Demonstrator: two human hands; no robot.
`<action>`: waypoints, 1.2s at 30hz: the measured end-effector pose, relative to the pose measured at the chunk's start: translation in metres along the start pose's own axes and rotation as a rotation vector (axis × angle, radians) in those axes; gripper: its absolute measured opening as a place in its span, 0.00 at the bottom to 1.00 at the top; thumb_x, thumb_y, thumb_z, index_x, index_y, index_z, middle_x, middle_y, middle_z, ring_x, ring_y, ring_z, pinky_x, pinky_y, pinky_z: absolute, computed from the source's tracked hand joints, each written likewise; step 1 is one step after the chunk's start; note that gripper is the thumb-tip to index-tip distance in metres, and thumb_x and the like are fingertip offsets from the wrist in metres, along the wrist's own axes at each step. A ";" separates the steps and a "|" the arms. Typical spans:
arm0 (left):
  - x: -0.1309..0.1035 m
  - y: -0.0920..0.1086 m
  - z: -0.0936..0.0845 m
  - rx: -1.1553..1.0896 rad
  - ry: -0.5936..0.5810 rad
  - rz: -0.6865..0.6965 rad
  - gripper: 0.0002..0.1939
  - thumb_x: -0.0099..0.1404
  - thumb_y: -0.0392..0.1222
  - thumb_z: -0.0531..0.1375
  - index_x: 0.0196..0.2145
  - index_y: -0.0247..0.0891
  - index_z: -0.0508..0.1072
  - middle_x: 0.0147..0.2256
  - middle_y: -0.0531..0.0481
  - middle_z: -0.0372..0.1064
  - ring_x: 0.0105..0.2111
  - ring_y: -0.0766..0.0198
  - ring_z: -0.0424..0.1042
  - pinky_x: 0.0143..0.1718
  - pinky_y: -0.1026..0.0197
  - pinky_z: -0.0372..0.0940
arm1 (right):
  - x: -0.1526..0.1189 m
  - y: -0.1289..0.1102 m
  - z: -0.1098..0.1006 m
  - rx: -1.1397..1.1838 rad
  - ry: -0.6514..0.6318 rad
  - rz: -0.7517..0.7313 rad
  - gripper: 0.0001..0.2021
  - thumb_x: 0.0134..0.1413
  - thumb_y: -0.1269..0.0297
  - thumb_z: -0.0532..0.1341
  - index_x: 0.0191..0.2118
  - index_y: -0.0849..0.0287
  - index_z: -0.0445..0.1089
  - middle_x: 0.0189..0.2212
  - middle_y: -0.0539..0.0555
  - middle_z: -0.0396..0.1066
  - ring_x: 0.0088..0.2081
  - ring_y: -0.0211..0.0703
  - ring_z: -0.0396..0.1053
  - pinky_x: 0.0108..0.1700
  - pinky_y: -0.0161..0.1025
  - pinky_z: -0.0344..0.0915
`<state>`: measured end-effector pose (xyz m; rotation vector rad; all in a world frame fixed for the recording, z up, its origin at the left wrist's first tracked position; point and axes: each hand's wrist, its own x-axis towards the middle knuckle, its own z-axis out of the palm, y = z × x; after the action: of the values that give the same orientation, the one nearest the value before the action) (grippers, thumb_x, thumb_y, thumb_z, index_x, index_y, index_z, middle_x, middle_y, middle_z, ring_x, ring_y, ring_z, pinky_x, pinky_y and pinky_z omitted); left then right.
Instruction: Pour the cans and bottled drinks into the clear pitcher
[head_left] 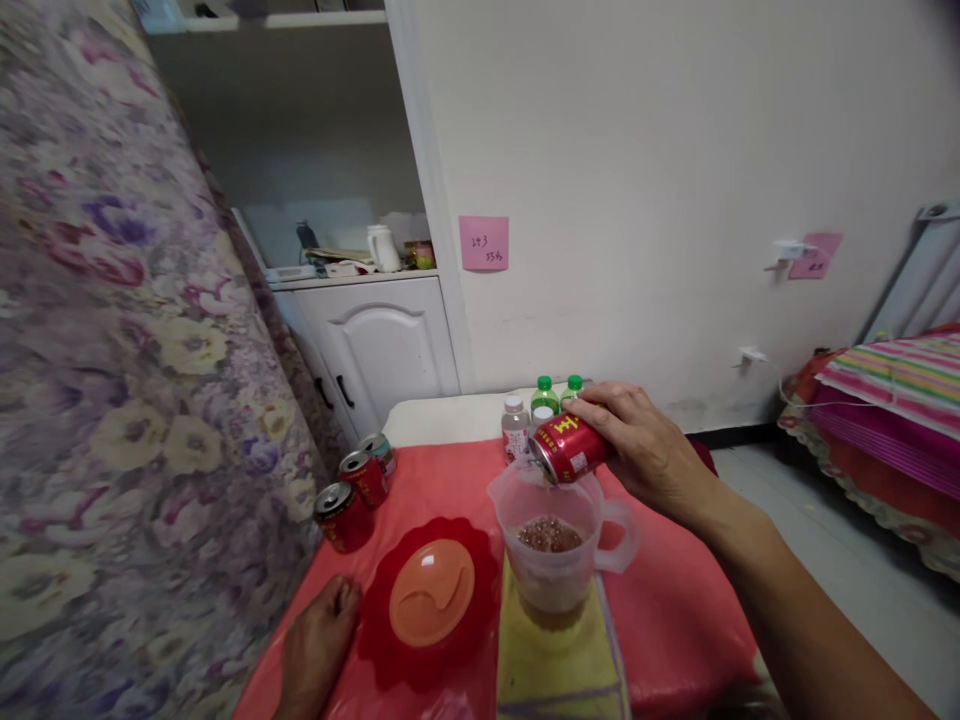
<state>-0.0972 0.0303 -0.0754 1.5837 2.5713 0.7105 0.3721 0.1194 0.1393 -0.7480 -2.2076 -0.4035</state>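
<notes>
My right hand [634, 440] holds a red can [571, 447] tilted with its mouth down to the left, over the rim of a clear plastic jug [551, 580]. Brown, bubbly liquid [550, 535] lies in the jug, which rests on a yellow cloth [559, 675]. My left hand [322, 635] rests with curled fingers on the red tablecloth [450, 480], left of a red scalloped plate [375, 615] with an orange dish [433, 592] on it. Whether anything is inside those fingers is hidden.
Two red cans [345, 517] and a green-topped can [379, 453] stand at the table's left edge. Behind the jug are several bottles [515, 425], some with green caps. A floral curtain [150, 400] hangs at the left, and a bed [892, 420] is at the right.
</notes>
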 end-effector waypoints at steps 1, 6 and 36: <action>0.000 0.000 0.000 -0.002 0.000 0.001 0.17 0.69 0.52 0.47 0.25 0.45 0.57 0.22 0.55 0.63 0.25 0.61 0.66 0.28 0.61 0.50 | 0.000 0.000 0.000 0.003 0.000 0.001 0.28 0.60 0.79 0.56 0.64 0.55 0.59 0.57 0.62 0.66 0.57 0.56 0.62 0.59 0.57 0.67; -0.001 0.002 -0.001 -0.006 -0.004 -0.010 0.17 0.69 0.52 0.48 0.25 0.44 0.58 0.22 0.54 0.64 0.25 0.61 0.66 0.28 0.61 0.50 | -0.001 0.001 -0.001 0.019 -0.015 0.014 0.29 0.59 0.80 0.56 0.65 0.55 0.58 0.58 0.61 0.67 0.58 0.56 0.61 0.61 0.57 0.66; 0.000 0.002 0.003 0.036 -0.014 -0.024 0.16 0.71 0.51 0.45 0.28 0.44 0.60 0.25 0.52 0.66 0.26 0.60 0.66 0.29 0.62 0.50 | -0.002 0.007 0.000 -0.081 0.066 -0.001 0.24 0.63 0.79 0.55 0.62 0.56 0.62 0.57 0.63 0.65 0.59 0.56 0.61 0.59 0.55 0.67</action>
<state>-0.0950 0.0320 -0.0771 1.5598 2.6028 0.6518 0.3776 0.1240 0.1382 -0.7663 -2.1401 -0.5135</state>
